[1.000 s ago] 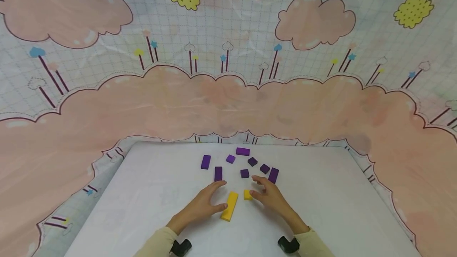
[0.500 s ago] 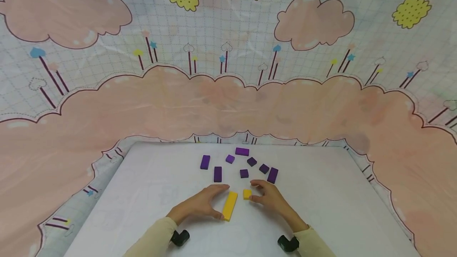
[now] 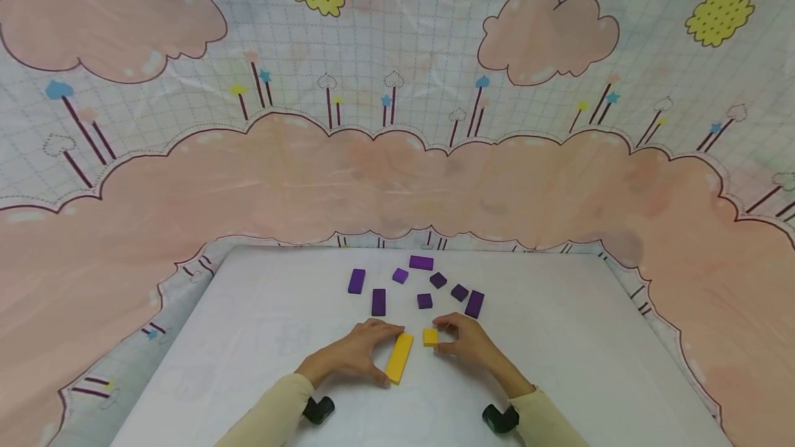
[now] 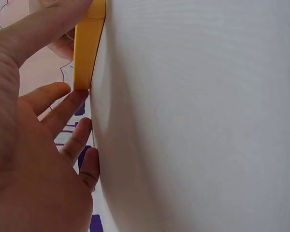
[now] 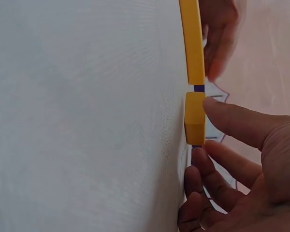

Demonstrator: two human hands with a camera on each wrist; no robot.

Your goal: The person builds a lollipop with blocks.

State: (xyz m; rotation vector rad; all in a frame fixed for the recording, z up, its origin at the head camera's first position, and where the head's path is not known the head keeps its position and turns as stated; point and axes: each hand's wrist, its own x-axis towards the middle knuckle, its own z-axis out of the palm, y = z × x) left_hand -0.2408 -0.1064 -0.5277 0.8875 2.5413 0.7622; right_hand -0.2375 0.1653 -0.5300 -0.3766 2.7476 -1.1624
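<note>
The long yellow block (image 3: 399,359) lay flat between the thumb and fingertips of my left hand (image 3: 355,352), its far end slanting to the right. I held it lengthwise, thumb at the near end, a finger at the far end. The small yellow block (image 3: 430,337) sat to its right, a gap between them, pinched between the thumb and forefinger of my right hand (image 3: 470,345); how firmly, I could not tell.

My left hand was spread wide, palm turned inward, its lower fingers by the tabletop. My right hand faced it with a much narrower span, the remaining fingers loosely bent.

Behind everything hung a cloth (image 3: 397,178) printed with clouds. In front of it was the white table (image 3: 590,336). Beyond my hands were four oblong purple blocks (image 3: 357,281), one just past each hand's fingers, and among them four purple cubes (image 3: 425,301).
</note>
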